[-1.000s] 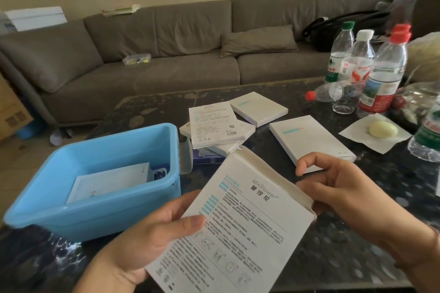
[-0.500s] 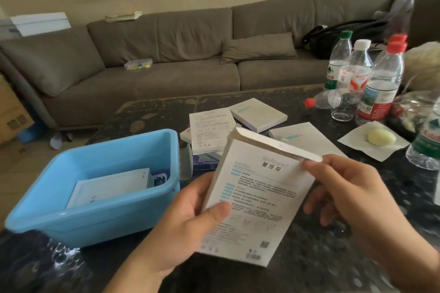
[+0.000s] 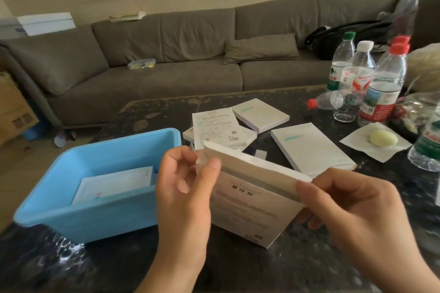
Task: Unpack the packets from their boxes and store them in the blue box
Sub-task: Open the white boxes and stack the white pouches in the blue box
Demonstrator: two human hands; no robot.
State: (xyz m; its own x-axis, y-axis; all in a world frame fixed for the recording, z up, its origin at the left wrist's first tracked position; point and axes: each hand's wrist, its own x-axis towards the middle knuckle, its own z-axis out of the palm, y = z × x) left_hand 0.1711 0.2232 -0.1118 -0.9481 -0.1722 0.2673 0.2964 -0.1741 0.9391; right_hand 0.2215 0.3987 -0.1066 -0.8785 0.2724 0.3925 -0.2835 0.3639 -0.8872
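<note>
Head view: flat white carton [image 3: 252, 204] held upright above the dark table [image 3: 238, 266], just right of the blue box [image 3: 100, 216], printed face toward the camera, top edge up. Left hand [image 3: 183, 188] pinches the carton's upper left corner, thumb in front and fingers curled behind. Right hand [image 3: 357, 211] pinches the upper right corner at the top flap, thumb on the front face, other fingers wrapped behind and under the side. Flap looks shut; can't tell if the tuck is started.

Handling, my read: thin paperboard, light, stiff across the face but crushable at edges and flaps. Not slippery, matte. Contents are probably flat, thin packets like the white packet [image 3: 114, 183] already lying in the blue box, so they should be limp and slide out easily. Best hold: keep one hand on the side edges low down, free the other for the flap's tuck edge, and don't squeeze the faces or the packets bind inside.

More unopened cartons beyond: a stack [image 3: 219, 133] with a leaflet-like printed face on top, one square carton [image 3: 260, 114], one long carton [image 3: 309, 147]. Water bottles [image 3: 381, 85] far right, well apart.
</note>
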